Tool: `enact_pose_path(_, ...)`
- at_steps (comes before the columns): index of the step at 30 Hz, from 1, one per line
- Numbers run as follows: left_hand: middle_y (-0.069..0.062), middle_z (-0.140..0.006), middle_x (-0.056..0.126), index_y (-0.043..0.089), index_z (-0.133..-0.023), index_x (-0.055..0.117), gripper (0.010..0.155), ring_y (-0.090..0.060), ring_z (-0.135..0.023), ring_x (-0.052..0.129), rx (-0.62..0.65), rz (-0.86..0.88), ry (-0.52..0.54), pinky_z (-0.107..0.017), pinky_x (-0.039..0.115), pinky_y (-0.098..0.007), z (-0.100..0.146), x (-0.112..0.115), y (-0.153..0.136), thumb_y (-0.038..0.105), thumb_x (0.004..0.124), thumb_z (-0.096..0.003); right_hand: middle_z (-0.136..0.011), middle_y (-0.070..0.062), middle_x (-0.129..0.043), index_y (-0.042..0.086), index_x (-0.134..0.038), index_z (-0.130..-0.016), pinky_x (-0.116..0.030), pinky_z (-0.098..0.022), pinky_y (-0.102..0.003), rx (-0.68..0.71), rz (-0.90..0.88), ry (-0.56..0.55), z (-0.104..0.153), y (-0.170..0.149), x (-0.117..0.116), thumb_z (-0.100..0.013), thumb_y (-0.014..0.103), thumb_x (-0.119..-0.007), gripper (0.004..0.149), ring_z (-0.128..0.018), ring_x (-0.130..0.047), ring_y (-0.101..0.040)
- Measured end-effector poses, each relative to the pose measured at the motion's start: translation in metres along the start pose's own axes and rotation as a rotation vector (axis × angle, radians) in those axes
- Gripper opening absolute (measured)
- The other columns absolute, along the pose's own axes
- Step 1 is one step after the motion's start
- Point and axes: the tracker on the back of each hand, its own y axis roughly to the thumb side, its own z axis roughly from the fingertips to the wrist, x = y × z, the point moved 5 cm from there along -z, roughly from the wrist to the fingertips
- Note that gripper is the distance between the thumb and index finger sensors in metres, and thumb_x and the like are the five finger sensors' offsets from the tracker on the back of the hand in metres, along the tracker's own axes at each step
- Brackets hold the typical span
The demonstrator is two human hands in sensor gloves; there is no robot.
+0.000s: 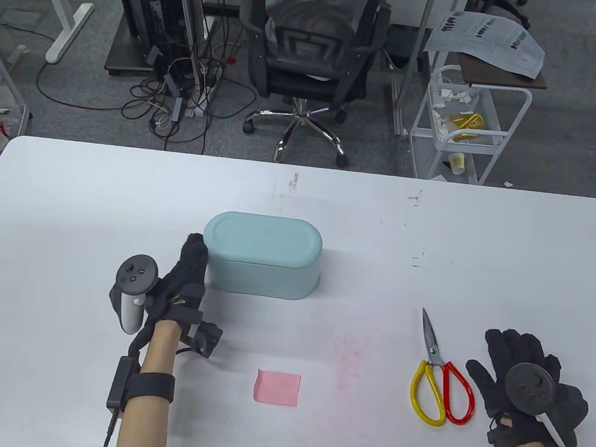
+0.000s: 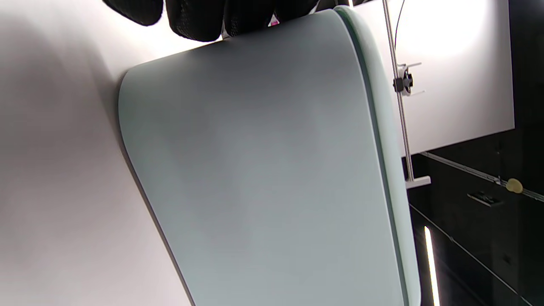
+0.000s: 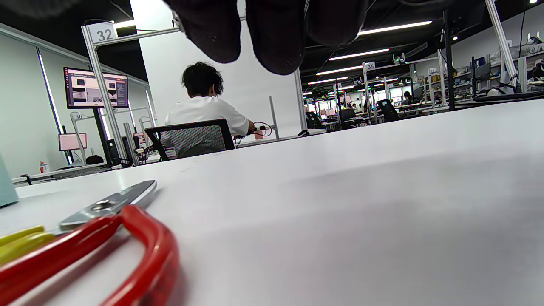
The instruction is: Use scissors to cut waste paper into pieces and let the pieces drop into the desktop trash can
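A pale teal desktop trash can (image 1: pixel 263 254) with its lid down stands mid-table; it fills the left wrist view (image 2: pixel 263 170). My left hand (image 1: pixel 190 260) lies against its left end, fingers (image 2: pixel 199 19) straight and touching the wall. A pink square of paper (image 1: pixel 277 388) lies flat near the front edge, between my hands. Scissors (image 1: pixel 439 374) with one yellow and one red handle lie closed at the right, blades pointing away; their red handle (image 3: pixel 127 250) shows in the right wrist view. My right hand (image 1: pixel 515 358) rests flat on the table just right of them, holding nothing.
The white table (image 1: pixel 120 189) runs wide around the can. Beyond its far edge stand an office chair (image 1: pixel 311 49), a white wire cart (image 1: pixel 465 124) and tangled cables on the floor.
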Motion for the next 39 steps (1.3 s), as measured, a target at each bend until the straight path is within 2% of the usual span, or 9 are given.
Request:
enact_pose_path(10,-0.020,-0.124,0.036,0.015,-0.117,0.030,0.095,-0.050,-0.112,0.049,0.044,-0.017,-0.131,-0.077,0.047,-0.063,-0.002,0.059,0.017,0.080,0.042,-0.0481,-0.107,-0.002,-0.059,0.032,-0.058,-0.101,-0.039,-0.068,-0.071,-0.004,0.007,-0.005,0.001,0.000,0.001,-0.034,0.070,-0.056,0.077,-0.103,-0.052,-0.042)
enact_pose_path(17,-0.021,-0.124,0.035,0.014,-0.117,0.028,0.096,-0.049,-0.112,0.048,0.062,-0.035,-0.190,-0.077,0.046,-0.063,-0.002,0.088,0.028,0.079,0.041,-0.0483,-0.107,-0.002,-0.059,0.031,-0.059,-0.101,-0.040,-0.068,-0.071,-0.002,0.012,-0.013,0.003,0.002,0.003,-0.034,0.070,-0.056,0.077,-0.103,-0.052,-0.042)
enact_pose_path(22,-0.021,-0.124,0.034,0.015,-0.117,0.028,0.095,-0.048,-0.113,0.048,0.069,-0.022,-0.195,-0.078,0.046,-0.063,-0.003,0.096,0.027,0.079,0.041,-0.0484,-0.107,-0.002,-0.059,0.031,-0.058,-0.101,-0.039,-0.068,-0.071,-0.004,0.014,-0.006,0.003,0.001,0.003,-0.034,0.069,-0.057,0.077,-0.103,-0.052,-0.042)
enact_pose_path(29,-0.019,-0.125,0.033,0.016,-0.117,0.028,0.094,-0.049,-0.113,0.045,0.063,0.048,-0.190,-0.077,0.044,-0.063,-0.003,0.097,0.022,0.079,0.042,-0.0489,-0.107,-0.002,-0.059,0.031,-0.058,-0.101,-0.040,-0.068,-0.071,-0.011,0.013,0.002,0.003,0.000,0.000,-0.034,0.069,-0.057,0.077,-0.103,-0.052,-0.042)
enact_pose_path(31,-0.020,-0.124,0.034,0.015,-0.117,0.028,0.093,-0.049,-0.113,0.039,0.070,0.028,-0.180,-0.077,0.038,-0.064,-0.001,0.095,0.024,0.078,0.043,-0.0497,-0.107,-0.002,-0.059,0.031,-0.058,-0.101,-0.040,-0.068,-0.071,-0.011,0.014,0.005,0.003,0.000,0.001,-0.034,0.069,-0.057,0.077,-0.103,-0.052,-0.042)
enact_pose_path(35,-0.022,-0.122,0.033,0.014,-0.116,0.030,0.090,-0.051,-0.112,0.032,0.103,-0.143,-0.077,-0.075,0.032,-0.064,0.009,0.088,0.043,0.074,0.049,-0.0512,-0.107,-0.002,-0.059,0.031,-0.058,-0.101,-0.040,-0.068,-0.071,-0.010,0.013,0.001,0.003,0.000,0.001,-0.034,0.069,-0.057,0.077,-0.103,-0.052,-0.042)
enact_pose_path(39,-0.021,-0.123,0.029,0.016,-0.116,0.030,0.089,-0.049,-0.112,0.027,0.229,-0.574,0.014,-0.076,0.029,-0.064,0.028,0.096,0.089,0.072,0.052,-0.0510,-0.107,-0.002,-0.059,0.032,-0.058,-0.100,-0.040,-0.068,-0.071,-0.013,0.022,0.002,0.003,0.000,0.001,-0.034,0.069,-0.057,0.076,-0.103,-0.052,-0.042)
